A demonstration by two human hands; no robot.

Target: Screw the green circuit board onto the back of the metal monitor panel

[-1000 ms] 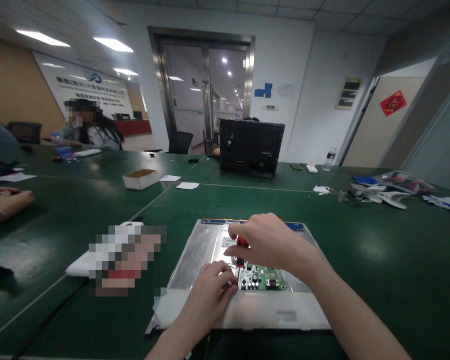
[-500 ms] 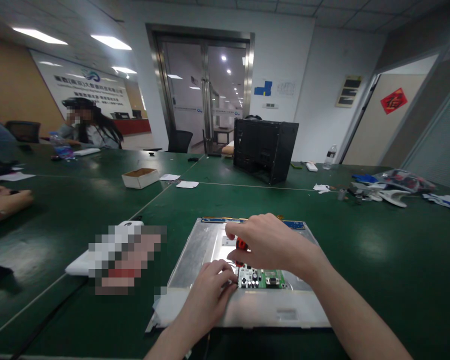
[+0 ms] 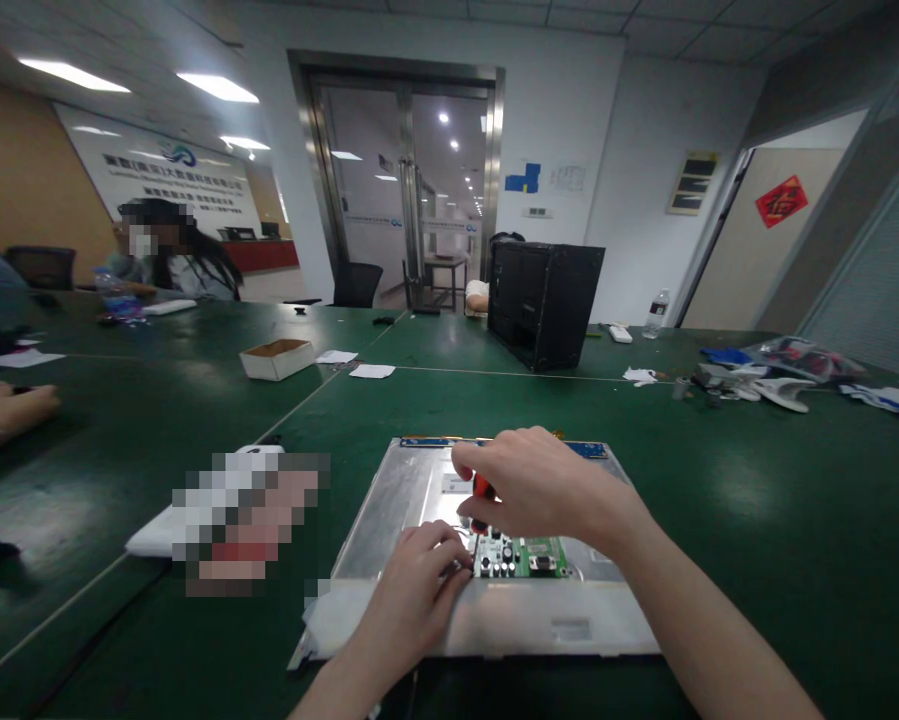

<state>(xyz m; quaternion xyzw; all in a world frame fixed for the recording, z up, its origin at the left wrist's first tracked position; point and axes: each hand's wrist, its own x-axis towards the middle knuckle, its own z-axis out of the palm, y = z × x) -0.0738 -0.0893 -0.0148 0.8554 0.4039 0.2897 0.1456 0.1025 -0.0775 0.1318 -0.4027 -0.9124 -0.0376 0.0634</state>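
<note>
A silver metal display panel [image 3: 404, 500] lies flat on the green table in front of me. A small green circuit board [image 3: 528, 557] sits on its near half. My right hand [image 3: 535, 485] grips a red-handled screwdriver [image 3: 482, 487], held upright with its tip down at the board's left end. My left hand [image 3: 419, 585] rests on the panel just left of the board, fingers curled against the board's edge near the screwdriver tip.
A black monitor housing [image 3: 546, 300] stands on the far side of the table, with a hand behind it. A small open box [image 3: 278, 358] and papers lie at left. Another person sits far left; someone's hand [image 3: 6, 405] rests at the left edge. Clutter [image 3: 779, 375] lies right.
The black housing at the far side has been turned and shifted to the right. My hands and the screwdriver stay at the same spot on the board.
</note>
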